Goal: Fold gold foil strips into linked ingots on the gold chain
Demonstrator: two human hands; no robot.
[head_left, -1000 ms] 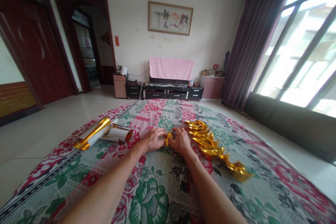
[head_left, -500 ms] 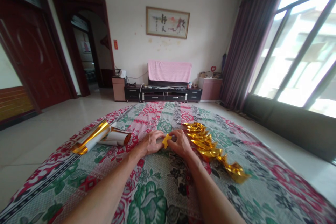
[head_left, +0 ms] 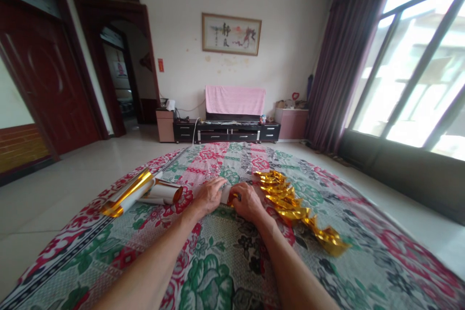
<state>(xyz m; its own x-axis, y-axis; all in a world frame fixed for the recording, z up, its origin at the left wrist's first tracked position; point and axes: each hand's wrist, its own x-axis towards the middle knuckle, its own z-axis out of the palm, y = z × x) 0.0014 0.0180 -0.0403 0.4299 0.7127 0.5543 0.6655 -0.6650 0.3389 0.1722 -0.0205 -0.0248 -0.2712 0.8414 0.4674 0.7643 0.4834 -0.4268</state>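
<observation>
Between my hands, low over the patterned cloth, is a small sheet of gold foil paper (head_left: 225,195), its white back showing and a gold part near my right fingers. My left hand (head_left: 210,195) is closed on its left edge. My right hand (head_left: 247,199), fingers curled, grips its right side. Much of the paper is hidden by my fingers. Just right of my right hand runs a row of several folded gold foil ingots (head_left: 288,201). To the left lie curled sheets of gold foil paper (head_left: 132,193) with white backs.
A floral cloth (head_left: 207,276) covers the round surface before me. Beyond it, a low black cabinet (head_left: 227,131) carries a television under a pink towel (head_left: 235,100). A window (head_left: 417,72) with a purple curtain (head_left: 336,68) is at right, a red door (head_left: 43,68) at left.
The paper between my hands showed a yellow-gold face before; now a white face shows. My left fingers have straightened and lifted slightly, and my right fingers have curled more. The view has tilted slightly.
</observation>
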